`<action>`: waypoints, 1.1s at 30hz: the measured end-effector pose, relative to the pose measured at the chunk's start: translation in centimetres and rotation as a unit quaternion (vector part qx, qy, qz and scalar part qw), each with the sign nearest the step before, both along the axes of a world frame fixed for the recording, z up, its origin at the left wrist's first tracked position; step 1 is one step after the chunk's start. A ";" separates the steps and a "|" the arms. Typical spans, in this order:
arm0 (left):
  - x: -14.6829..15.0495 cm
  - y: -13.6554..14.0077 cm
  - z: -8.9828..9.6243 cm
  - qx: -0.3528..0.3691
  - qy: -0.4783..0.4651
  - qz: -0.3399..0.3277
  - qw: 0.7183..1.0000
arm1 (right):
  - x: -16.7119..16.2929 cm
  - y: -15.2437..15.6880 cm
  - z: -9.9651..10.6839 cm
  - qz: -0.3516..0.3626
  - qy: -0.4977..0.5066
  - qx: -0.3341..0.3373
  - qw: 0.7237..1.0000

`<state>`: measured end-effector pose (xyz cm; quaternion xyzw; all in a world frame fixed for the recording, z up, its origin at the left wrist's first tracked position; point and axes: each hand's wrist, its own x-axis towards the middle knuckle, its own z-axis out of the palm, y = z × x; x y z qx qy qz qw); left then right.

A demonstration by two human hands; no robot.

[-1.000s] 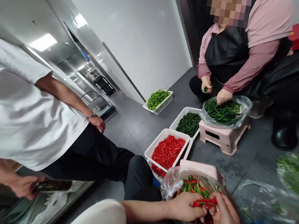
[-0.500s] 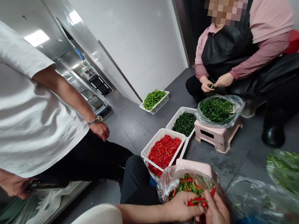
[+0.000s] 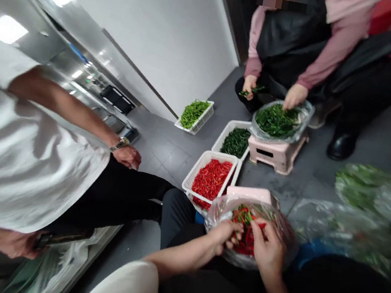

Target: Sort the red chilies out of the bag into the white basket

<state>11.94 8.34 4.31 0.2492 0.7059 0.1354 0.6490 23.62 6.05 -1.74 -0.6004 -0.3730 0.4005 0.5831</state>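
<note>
A clear plastic bag (image 3: 219, 214) of red chili peppers with green stems sits open in front of my knees. Over its near left side is my left hand (image 3: 224, 236), fingers curled; what lies in them is mostly hidden. My right hand (image 3: 270, 250) is above the bag's right side, thumb and fingers pinched on a red chili pepper (image 3: 261, 224). Loose red chilies (image 3: 245, 244) show in the bag between the hands. Just beyond the bag, to the left, a white basket (image 3: 188, 181) holds red chilies and rests on another basket.
Opposite, a co-worker in a black apron (image 3: 286, 36) reaches into a bag of green chilies (image 3: 278, 119) on a pink stool (image 3: 286, 157). Further baskets hold green chilies (image 3: 236, 141). A person in a white shirt (image 3: 28, 152) stands at left. Plastic bags with greens (image 3: 362, 186) lie at right.
My hands have moved apart and lower over the bag; the right keeps a red chili. The co-worker's hands have separated, one now in the green chilies. The view has shifted slightly.
</note>
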 end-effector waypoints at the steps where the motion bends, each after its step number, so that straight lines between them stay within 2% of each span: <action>1: -0.6 0.2 -0.1 -0.012 -0.006 0.009 1.000 | 0.0 0.2 0.3 0.000 0.041 -0.028 0.999; 3: -1.8 0.5 -0.5 0.001 -0.022 0.006 1.000 | 0.0 0.7 0.6 0.016 0.194 -0.090 0.977; 5: -2.8 0.9 -1.0 0.017 -0.054 -0.011 0.998 | -0.2 1.2 0.3 0.034 0.328 -0.135 0.934; 7: -3.4 1.2 -1.3 0.013 -0.097 -0.030 0.995 | -0.6 1.4 -0.2 0.056 0.381 -0.161 0.909; 11: -4.1 1.5 -1.7 -0.002 -0.139 -0.045 0.989 | -1.6 1.4 -1.0 0.115 0.345 -0.184 0.913; 14: -4.8 1.9 -2.3 -0.002 -0.182 -0.066 0.981 | -1.7 1.5 -1.4 0.185 0.309 -0.169 0.917; 17: -5.5 2.3 -3.1 -0.038 -0.231 -0.093 0.968 | -1.5 1.8 -1.4 0.233 0.285 -0.158 0.916; 21: -5.9 2.8 -3.3 -0.055 -0.241 -0.124 0.961 | -1.7 1.9 -1.6 0.290 0.264 -0.138 0.910; 23: -5.9 2.8 -3.1 -0.060 -0.244 -0.127 0.960 | -1.9 1.9 -2.0 0.273 0.250 -0.126 0.920; 27: -6.2 2.4 -2.9 -0.044 -0.232 -0.108 0.966 | -2.1 1.9 -2.8 0.179 0.224 -0.106 0.952; 33: -6.6 1.6 -3.3 0.020 -0.187 -0.042 0.981 | -2.0 1.8 -1.6 0.128 0.218 -0.129 0.959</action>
